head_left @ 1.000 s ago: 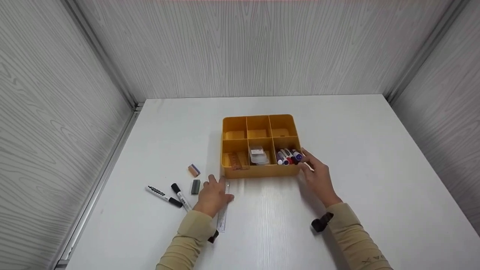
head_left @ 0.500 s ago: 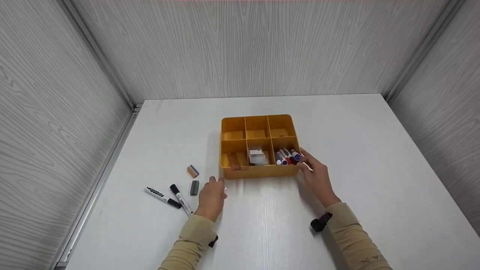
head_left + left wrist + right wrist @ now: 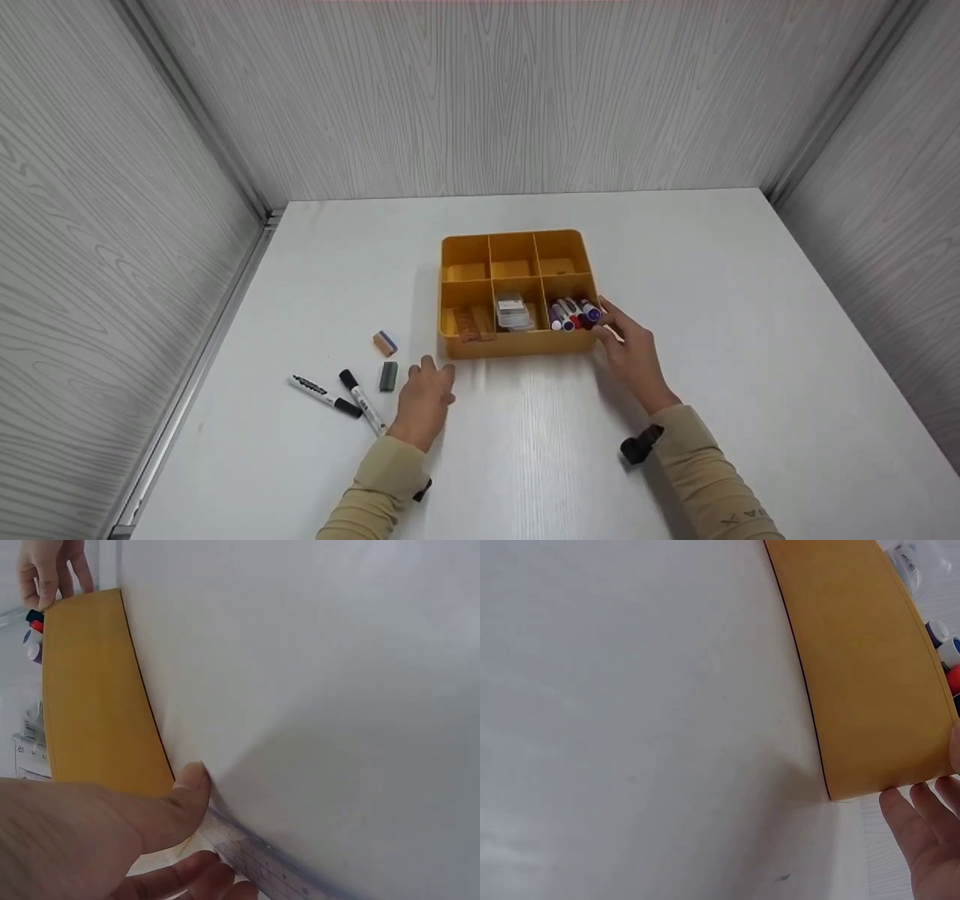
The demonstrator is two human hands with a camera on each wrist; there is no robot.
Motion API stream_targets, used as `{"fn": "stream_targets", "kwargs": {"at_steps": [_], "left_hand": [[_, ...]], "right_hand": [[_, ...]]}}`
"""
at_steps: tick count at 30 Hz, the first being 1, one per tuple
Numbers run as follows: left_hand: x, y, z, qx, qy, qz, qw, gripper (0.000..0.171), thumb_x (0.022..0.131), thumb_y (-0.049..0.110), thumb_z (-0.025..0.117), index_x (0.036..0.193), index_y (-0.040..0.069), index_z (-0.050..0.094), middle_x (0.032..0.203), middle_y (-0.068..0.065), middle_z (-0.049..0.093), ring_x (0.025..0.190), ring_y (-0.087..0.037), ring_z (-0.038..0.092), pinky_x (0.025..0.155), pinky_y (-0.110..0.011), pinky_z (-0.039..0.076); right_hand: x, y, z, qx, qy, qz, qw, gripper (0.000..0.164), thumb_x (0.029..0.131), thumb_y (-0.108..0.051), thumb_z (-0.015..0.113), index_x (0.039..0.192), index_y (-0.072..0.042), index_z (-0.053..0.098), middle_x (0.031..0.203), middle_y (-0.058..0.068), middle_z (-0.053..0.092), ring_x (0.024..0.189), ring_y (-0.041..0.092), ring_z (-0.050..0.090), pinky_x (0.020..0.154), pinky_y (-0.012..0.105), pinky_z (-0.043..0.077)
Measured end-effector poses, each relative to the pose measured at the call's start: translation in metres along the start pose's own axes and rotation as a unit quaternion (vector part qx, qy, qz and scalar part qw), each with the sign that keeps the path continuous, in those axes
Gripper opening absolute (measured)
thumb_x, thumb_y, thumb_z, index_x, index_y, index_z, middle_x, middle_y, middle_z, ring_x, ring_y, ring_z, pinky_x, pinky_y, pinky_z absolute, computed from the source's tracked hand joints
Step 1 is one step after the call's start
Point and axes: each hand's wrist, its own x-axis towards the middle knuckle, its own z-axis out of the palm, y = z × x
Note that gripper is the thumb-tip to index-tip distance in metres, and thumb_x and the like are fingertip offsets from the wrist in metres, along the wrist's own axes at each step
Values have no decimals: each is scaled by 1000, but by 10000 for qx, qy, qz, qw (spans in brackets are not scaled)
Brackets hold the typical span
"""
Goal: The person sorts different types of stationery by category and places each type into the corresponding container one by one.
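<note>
My left hand (image 3: 421, 401) is at the front left corner of the yellow compartment box (image 3: 517, 345). In the left wrist view its thumb and curled fingers pinch a clear ruler (image 3: 262, 862) by its edges near one end; in the head view hand and sleeve hide this ruler. My right hand (image 3: 634, 356) grips the box's front right corner, thumb at the front, fingertips against the side wall. In the box's front row are an orange-tinted ruler piece (image 3: 466, 324), clear plastic cases (image 3: 513, 311) and several capped markers (image 3: 574, 313).
Left of my left hand lie a dark green block (image 3: 388, 376), an orange and blue eraser (image 3: 385, 343) and two black-capped markers, one outer (image 3: 322, 394) and one inner (image 3: 362, 401). Grey wood-grain panels (image 3: 480, 97) surround the white table (image 3: 712, 300).
The clear ruler lay visible beside my left hand; fingers and thumb have drawn in on it, and it has shifted left out of the head view. My right hand stays at the box corner.
</note>
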Motion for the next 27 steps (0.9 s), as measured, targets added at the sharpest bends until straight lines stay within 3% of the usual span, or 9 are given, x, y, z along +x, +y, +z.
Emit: {"fn": "stream_targets", "kwargs": {"at_steps": [5,12,16,20,24,27], "left_hand": [[-1,-7,3,-322,211,128,9992,30,76,13,70,101,9,56,98,-11,52,84,-22,53,71,-32,48],[2,-15,4,-764,443,441,9951,30,75,11,70,102,8,55,89,-12,50,75,-23,52,63,-34,45],[7,-17,1,-976,186,565,9934,31,76,9,69,104,8,55,87,-10,49,72,-22,51,61,-33,43],[14,-18,-6,-1219,-276,593,9904,32,77,7,68,106,8,55,88,-10,49,70,-20,50,62,-31,43],[18,-16,-13,-1211,-832,337,9886,32,77,9,69,105,8,54,90,-10,49,71,-18,50,63,-31,43],[17,-12,-17,-1118,-969,150,9889,36,76,13,70,107,8,52,97,-15,49,78,-23,54,66,-35,46]], "right_hand": [[1,-1,0,-38,64,17,10000,13,86,-25,56,89,-12,56,138,0,43,123,23,44,91,40,43],[0,-2,0,44,52,24,10000,13,86,-23,56,89,-11,56,137,3,44,122,26,45,89,36,44],[1,-3,-1,42,60,14,10000,14,85,-22,56,89,-9,56,137,4,44,122,26,45,88,35,44],[2,-2,-1,22,57,-56,10000,13,86,-22,55,89,-9,55,137,5,44,122,27,45,90,37,44],[2,1,-1,-17,47,-158,9999,11,87,-21,55,89,-10,55,137,7,44,121,30,45,90,42,43],[2,1,-1,-24,53,-164,9998,10,87,-22,55,88,-12,55,137,6,44,121,30,46,90,42,43]]}}
